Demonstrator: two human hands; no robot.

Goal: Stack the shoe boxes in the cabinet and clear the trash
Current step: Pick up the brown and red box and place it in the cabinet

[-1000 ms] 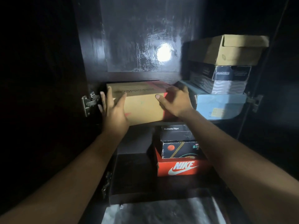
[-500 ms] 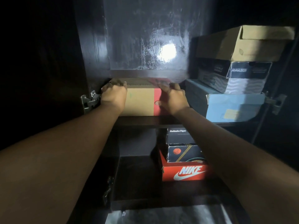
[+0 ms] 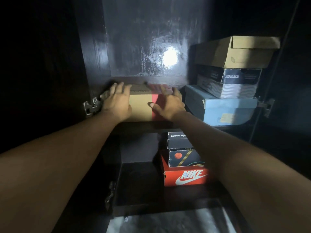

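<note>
A tan shoe box with a red band (image 3: 141, 106) sits on the upper shelf (image 3: 151, 127) of the dark cabinet, pushed back at the left. My left hand (image 3: 117, 100) lies over its top left corner with fingers spread. At the red end my right hand (image 3: 166, 101) rests with its thumb on the front face and fingers fanned over the lid. Neither hand is clenched around the box. To the right on the same shelf stand a light blue box (image 3: 230, 110), a black Skechers box (image 3: 239, 78) and a tan box (image 3: 235, 56), stacked.
On the lower shelf stand an orange Nike box (image 3: 185, 177), a dark box with an orange ball (image 3: 181, 157) and a black Onitsuka Tiger box (image 3: 176, 140), stacked. Metal hinges (image 3: 90, 106) stick out on the left wall. A pale plastic sheet (image 3: 168, 222) lies at the bottom.
The tan box has gone from the shelf's front edge deeper into the cabinet. My fingers have loosened from gripping its sides and now lie spread on it.
</note>
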